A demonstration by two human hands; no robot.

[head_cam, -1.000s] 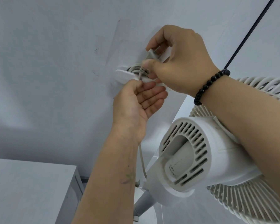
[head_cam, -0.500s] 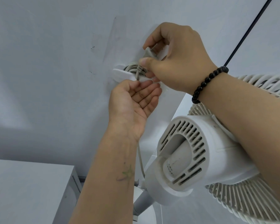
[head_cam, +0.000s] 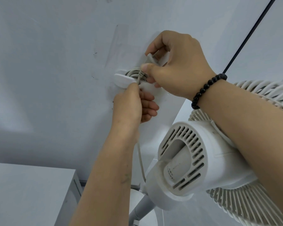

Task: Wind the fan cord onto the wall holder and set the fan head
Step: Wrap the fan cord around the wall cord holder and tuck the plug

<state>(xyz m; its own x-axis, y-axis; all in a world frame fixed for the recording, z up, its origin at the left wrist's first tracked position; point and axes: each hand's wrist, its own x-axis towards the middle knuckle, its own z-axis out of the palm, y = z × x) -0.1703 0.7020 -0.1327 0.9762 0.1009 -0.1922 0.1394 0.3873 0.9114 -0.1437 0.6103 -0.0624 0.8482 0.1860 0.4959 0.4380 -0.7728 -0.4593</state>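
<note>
Reaching up to the wall, both hands meet at the white wall holder (head_cam: 123, 80), where grey turns of the fan cord (head_cam: 134, 73) already lie coiled behind its front plate. The right hand (head_cam: 178, 67) pinches the plug end of the cord between thumb and forefinger just above the holder, a black bead bracelet (head_cam: 207, 90) on its wrist. The left hand (head_cam: 131, 105) sits directly below, fingers curled at the holder's lower edge where a strand of cord comes down — whether it actually grips that strand I cannot tell. From there the cord hangs down behind the left forearm. The fan head (head_cam: 194, 163) is near and to the right, its slotted motor housing facing the camera, under the right forearm.
</note>
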